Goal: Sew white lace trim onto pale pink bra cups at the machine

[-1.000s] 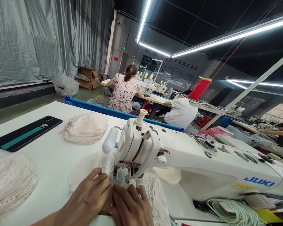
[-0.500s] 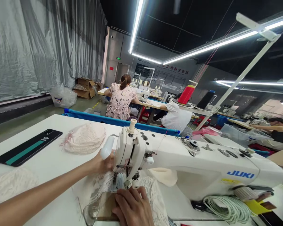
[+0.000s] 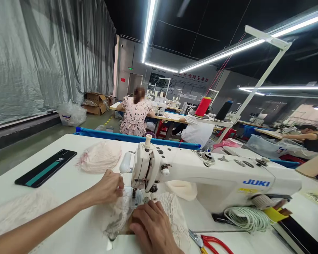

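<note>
My left hand (image 3: 110, 187) is closed in a pinch at the left of the sewing machine's needle area, on the edge of the cream lace fabric (image 3: 119, 211). That fabric runs under the head of the white sewing machine (image 3: 201, 173) and continues to the right of the needle. My right hand (image 3: 155, 225) lies palm down on the fabric just in front of the presser foot, fingers stretched forward and close together. Part of the lace is hidden beneath it.
A phone (image 3: 46, 168) and a bundle of pale fabric (image 3: 100, 157) lie on the left of the white table. Red-handled scissors (image 3: 214, 243) lie at the front right, near a coil of pale cord (image 3: 247, 218). Co-workers sit at machines beyond the blue cloth edge (image 3: 116, 135).
My left hand has come out from behind the machine head, moving left with the lace edge. My right hand stays near the presser foot. The view has shifted, bringing the scissors more into sight.
</note>
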### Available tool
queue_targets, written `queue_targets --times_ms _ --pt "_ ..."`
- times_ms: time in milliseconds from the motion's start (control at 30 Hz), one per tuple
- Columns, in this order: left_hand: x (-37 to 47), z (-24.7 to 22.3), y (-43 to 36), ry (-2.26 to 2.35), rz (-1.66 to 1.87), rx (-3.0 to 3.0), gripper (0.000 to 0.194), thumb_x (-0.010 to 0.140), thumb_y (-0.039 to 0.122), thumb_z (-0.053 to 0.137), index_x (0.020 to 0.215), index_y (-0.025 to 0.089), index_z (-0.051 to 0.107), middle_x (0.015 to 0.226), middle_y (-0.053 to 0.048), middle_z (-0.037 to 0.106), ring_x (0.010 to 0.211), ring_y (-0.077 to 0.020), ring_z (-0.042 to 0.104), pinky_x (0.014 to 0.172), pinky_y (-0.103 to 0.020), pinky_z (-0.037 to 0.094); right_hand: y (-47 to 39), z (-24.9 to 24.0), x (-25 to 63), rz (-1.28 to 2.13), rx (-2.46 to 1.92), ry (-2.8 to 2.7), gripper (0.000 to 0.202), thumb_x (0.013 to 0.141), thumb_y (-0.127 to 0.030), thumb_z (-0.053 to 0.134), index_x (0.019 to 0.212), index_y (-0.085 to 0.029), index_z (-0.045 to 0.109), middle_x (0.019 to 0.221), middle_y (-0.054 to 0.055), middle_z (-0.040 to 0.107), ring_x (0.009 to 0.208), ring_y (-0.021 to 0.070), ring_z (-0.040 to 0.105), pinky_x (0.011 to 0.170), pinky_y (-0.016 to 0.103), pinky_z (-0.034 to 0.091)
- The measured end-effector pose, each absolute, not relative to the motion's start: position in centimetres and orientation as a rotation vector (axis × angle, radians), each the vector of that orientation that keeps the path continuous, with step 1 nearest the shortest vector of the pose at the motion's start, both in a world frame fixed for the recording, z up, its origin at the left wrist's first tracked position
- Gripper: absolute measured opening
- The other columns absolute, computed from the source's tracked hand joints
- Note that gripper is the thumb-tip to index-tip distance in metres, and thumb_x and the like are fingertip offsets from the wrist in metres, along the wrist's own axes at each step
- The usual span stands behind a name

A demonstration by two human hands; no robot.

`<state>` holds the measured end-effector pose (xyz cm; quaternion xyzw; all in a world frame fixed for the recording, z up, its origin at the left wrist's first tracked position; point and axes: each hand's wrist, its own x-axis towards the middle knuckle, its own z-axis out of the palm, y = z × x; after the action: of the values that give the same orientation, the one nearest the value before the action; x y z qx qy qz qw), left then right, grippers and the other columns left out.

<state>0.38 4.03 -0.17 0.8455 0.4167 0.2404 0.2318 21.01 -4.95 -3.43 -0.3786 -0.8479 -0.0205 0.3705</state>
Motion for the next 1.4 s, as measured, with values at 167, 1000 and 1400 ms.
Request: queue_targets --times_ms 167,1000,1400 --pt "-1.5 2.5 -2.6 1.056 0.426 1.861 0.026 0.080 0.040 0.057 0.075 0.017 0.066 0.073 0.000 0.064 0.071 -0.0172 0.055 0.061 -0.022 0.037 -7.3 -1.1 19.7 0.677 -0.978 -1.949 0.069 0.071 -0.053 0.071 0.123 -0.015 0.046 0.112 0.013 0.059 0.096 0.0238 0.057 0.078 0.032 0.048" --pt "-0.1 -3.1 -21.0 0.829 0.259 0.869 0.041 0.063 0.053 0.078 0.067 0.012 0.072 0.057 0.000 0.058 0.058 -0.0120 0.043 0.058 -0.023 0.031 -20.9 -4.5 24.1 2.124 -0.843 -1.524 0.040 0.067 -0.051 0.074 0.078 -0.013 0.071 0.078 0.002 0.061 0.070 0.0108 0.057 0.071 0.024 0.046" --pt "0.3 -6.0 -20.3 0.851 0.164 1.199 0.042 0.069 0.057 0.072 0.069 0.015 0.069 0.062 -0.001 0.065 0.062 -0.0164 0.058 0.059 -0.026 0.043 -23.4 -5.8 22.4 1.861 -0.996 -1.640 0.039 0.070 -0.051 0.073 0.080 -0.014 0.068 0.071 -0.004 0.059 0.065 0.0092 0.052 0.064 0.022 0.043"
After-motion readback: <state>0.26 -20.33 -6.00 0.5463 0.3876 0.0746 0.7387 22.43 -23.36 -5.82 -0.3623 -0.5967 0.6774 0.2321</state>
